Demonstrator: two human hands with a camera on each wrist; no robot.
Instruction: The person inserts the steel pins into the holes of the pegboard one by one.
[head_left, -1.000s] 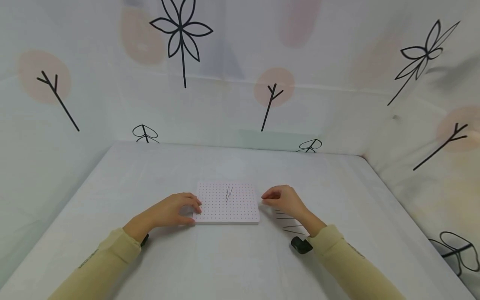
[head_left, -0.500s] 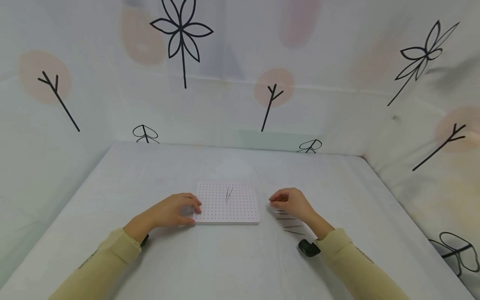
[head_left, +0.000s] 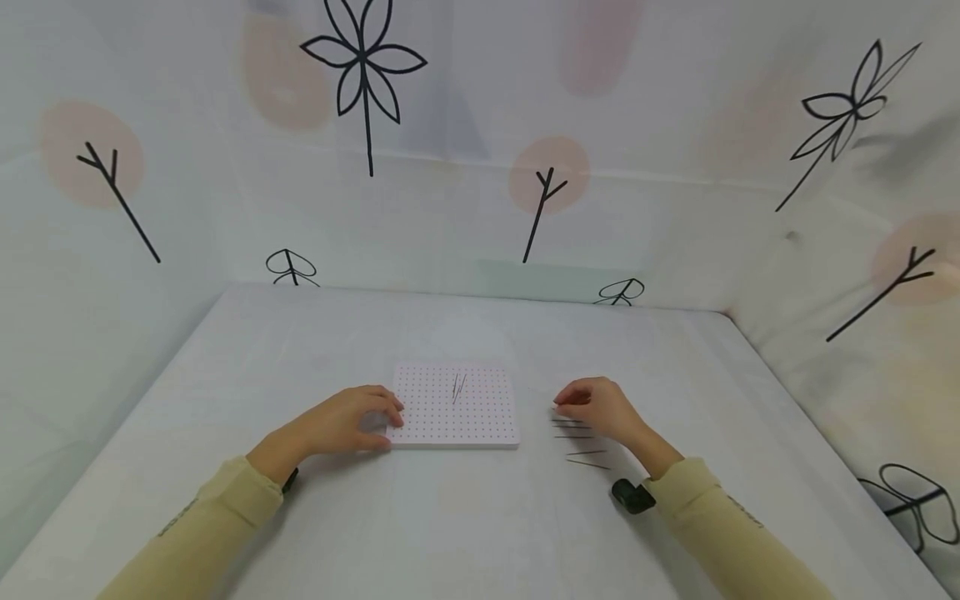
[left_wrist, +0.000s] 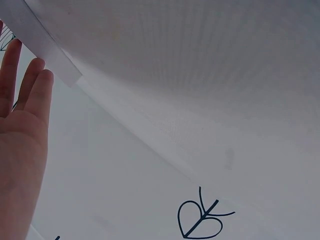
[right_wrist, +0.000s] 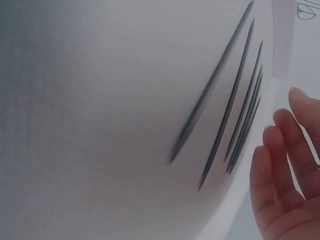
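A white board [head_left: 480, 421] dotted with rows of small dark holes lies mid-table. Thin dark sticks [head_left: 459, 387] rise near its far middle. My left hand [head_left: 345, 421] rests at the board's left edge, fingertips on the top and thumb by the near corner; the left wrist view has its fingers nearly straight against the board's edge [left_wrist: 47, 50]. Right of the board, my right hand [head_left: 603, 408] hovers over a row of several loose dark sticks [head_left: 573, 437]. Up close, these sticks [right_wrist: 225, 115] have pointed ends. The right fingers [right_wrist: 286, 145] bend loosely, with nothing visible between them.
A white cloth covers the table [head_left: 450, 525]. Patterned fabric walls [head_left: 450, 217] stand behind it and at both sides. A dark wrist device [head_left: 632, 497] hangs under the right sleeve [head_left: 720, 525].
My right hand has moved rightward, away from the board's right edge to above the loose sticks. The left hand, the board and the sticks stay in place.
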